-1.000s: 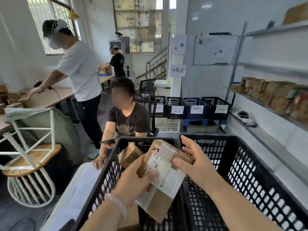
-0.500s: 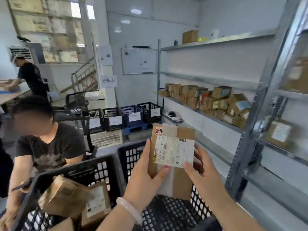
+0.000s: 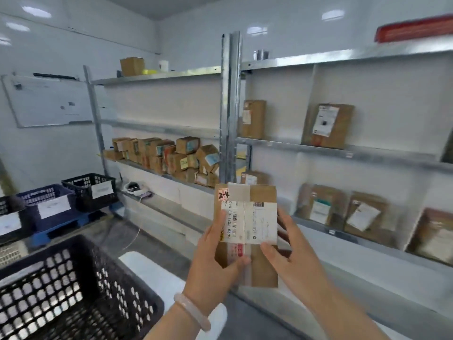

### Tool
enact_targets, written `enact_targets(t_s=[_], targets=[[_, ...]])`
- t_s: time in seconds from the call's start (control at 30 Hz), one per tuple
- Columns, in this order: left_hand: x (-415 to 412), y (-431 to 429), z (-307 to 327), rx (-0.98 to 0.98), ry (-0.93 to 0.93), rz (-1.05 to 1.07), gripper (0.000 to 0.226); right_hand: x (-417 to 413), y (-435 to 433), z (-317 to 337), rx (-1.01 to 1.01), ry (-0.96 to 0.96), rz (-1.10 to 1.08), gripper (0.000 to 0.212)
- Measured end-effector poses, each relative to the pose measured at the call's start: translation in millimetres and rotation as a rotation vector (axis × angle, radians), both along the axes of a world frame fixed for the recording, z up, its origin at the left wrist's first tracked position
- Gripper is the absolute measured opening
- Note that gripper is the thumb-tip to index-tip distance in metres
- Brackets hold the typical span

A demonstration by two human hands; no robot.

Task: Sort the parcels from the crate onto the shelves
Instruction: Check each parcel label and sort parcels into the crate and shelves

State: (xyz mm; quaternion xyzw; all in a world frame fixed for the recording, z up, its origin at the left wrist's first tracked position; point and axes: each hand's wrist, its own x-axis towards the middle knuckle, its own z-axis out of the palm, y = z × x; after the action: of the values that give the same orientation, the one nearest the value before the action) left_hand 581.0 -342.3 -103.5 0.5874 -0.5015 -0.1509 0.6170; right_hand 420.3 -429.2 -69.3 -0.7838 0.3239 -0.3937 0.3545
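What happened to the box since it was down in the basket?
The parcel was lifted out of the black crate and carried round to face the shelves, now upright with its label showing. Both the left hand and right hand kept hold of it.

Parcel sorting room: metal shelves (image 3: 343, 153) of labelled boxes (image 3: 166, 155), crates (image 3: 90, 192)

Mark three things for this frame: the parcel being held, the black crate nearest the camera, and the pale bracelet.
Parcel (image 3: 255, 217), head view: on its white shipping label.
Black crate (image 3: 81, 244), head view: on its top rim.
Bracelet (image 3: 192, 312), head view: on the band across the left wrist.
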Motion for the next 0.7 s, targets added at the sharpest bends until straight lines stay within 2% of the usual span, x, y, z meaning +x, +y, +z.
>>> enact_targets(t_s=[0.33,0.7], targets=[[-180.3,-161.8,-13.5,-0.051,-0.079,-0.279,0.101,-215.4,-69.9,-12.4,-0.211,0.466,-0.438,0.072],[-375.4,-255.6,-26.4,-0.051,-0.211,-0.612,0.102,-385.7,-76.5,-30.2,-0.083,0.587,-0.822,0.072]])
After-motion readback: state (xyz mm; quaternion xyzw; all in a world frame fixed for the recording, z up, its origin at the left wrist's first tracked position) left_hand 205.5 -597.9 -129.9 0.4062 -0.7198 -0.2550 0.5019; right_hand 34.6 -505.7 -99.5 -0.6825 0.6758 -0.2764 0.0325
